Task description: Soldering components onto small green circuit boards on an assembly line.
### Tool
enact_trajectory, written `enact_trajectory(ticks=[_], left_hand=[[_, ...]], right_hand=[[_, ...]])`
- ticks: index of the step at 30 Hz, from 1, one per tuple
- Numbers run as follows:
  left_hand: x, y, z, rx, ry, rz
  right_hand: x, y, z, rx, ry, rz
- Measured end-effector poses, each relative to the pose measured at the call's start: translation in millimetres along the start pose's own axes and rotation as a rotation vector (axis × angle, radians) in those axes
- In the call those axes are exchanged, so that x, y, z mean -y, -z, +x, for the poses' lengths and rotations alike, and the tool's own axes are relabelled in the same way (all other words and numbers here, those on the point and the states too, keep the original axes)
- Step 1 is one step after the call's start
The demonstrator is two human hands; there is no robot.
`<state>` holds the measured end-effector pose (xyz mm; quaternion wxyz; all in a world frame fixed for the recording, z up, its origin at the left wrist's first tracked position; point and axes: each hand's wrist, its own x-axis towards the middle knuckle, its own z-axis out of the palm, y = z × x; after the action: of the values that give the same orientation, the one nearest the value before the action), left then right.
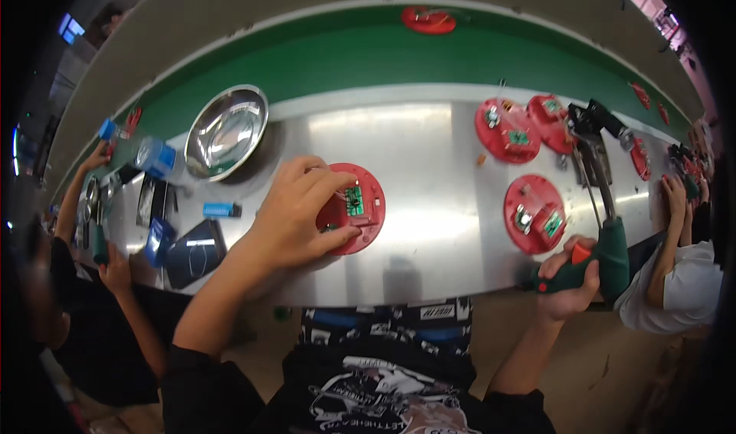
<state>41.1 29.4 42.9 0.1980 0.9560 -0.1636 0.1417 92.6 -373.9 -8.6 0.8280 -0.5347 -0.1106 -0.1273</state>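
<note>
Left hand [295,215] clamps the round red plastic disc with its green circuit board [360,208] mid-surface; right hand [569,281], at four o'clock, grips the green-handled electric screwdriver [613,254].

bare steel [429,166] ahead, steel bowl [226,131] left, red discs [521,131] right

A steel bowl [227,131] sits up and left of the grip, a blue lighter [221,210] just left, three red discs [529,166] off right.
</note>
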Motion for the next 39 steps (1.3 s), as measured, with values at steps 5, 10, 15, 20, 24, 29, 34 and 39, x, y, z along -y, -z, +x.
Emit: enact_trajectory(ticks=[5,10,15,20,24,29,34,39], left_hand=[[58,-9,124,-0.035,0.129,0.217],[129,-54,246,-0.292,0.222,0.506],[121,-119,365,-0.179,0.250,0.315],[112,-156,402,-0.001,0.464,0.270],[114,-161,375,-0.044,0.000,0.256],[111,-109,276,-0.116,-0.311,-0.032],[62,-51,132,-0.059,-0.332,-0.192],[52,30,51,0.105,-0.255,0.075]], right_hand=[[-7,19,-2,-0.163,0.020,0.106],[-14,16,-1,-0.160,0.106,0.088],[-17,15,1,-0.232,0.100,0.103],[-22,16,0,-0.279,0.087,0.110],[-15,17,-1,-0.368,0.084,0.049],[-17,27,2,-0.317,0.054,-0.034],[-3,-2,8,-0.395,0.002,-0.082],[-7,5,6,-0.302,-0.051,-0.053]])
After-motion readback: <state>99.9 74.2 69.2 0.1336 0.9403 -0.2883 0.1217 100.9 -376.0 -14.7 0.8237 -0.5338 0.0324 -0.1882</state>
